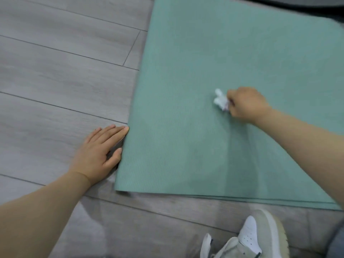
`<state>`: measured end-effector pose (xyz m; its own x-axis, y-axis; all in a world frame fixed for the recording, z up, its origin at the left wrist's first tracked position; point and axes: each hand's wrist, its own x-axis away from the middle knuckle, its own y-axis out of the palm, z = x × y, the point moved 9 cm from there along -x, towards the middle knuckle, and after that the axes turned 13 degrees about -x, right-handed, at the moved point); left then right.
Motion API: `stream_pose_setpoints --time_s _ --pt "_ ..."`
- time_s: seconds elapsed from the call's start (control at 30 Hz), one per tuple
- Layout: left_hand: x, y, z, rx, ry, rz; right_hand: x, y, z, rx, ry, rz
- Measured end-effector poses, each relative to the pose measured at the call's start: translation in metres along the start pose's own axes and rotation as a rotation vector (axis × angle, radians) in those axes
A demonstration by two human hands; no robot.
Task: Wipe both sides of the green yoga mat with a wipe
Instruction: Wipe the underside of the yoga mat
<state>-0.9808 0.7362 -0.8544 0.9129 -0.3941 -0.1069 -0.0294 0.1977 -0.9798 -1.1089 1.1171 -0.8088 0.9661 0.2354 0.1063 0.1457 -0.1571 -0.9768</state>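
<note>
Where the green yoga mat (pixel 214 58) lies flat on the grey plank floor (pixel 61 71), its far end and right side run out of view, so only the near left corner can be seen whole. Along the near edge a second layer seems to show beneath, though it is hard to be sure. On the mat the right hand (pixel 245 105) is curled tight round a crumpled white wipe (pixel 220 99), which sits against the surface; most of the wipe is buried in the fist. Flat on the floor, the left hand (pixel 98 151) has its fingers straight and together, fingertips and thumb touching the mat's left edge. At the bottom a pale sneaker (pixel 260 237) is cut off by the frame. Something dark lies blurred at the top right.
</note>
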Motion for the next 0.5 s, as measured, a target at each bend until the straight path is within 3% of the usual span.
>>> stream_pose_setpoints --time_s 0.07,0.13,0.23,0.33,0.4,0.43,0.5 --pt "0.001 -0.001 0.0 -0.011 -0.003 -0.004 -0.017 -0.008 0.041 -0.106 0.335 0.11" --pt "0.001 -0.002 0.002 -0.015 0.0 -0.003 -0.005 0.003 0.033 -0.306 0.409 0.161" --pt "-0.001 -0.003 0.003 -0.01 0.006 0.006 0.054 0.026 -0.029 -0.347 0.101 -0.011" --pt "-0.001 -0.003 0.003 -0.015 -0.001 0.01 0.154 0.047 -0.084 -0.327 -0.232 -0.49" --pt "-0.002 -0.002 0.003 -0.022 0.005 0.009 0.191 0.053 -0.098 -0.319 -0.439 -0.696" --pt "-0.001 -0.002 0.004 -0.026 0.005 0.011 0.182 0.05 -0.095 -0.299 -0.505 -0.689" --pt "0.0 -0.003 0.004 -0.03 0.004 0.014 0.118 0.04 -0.072 -0.197 -0.495 -0.464"
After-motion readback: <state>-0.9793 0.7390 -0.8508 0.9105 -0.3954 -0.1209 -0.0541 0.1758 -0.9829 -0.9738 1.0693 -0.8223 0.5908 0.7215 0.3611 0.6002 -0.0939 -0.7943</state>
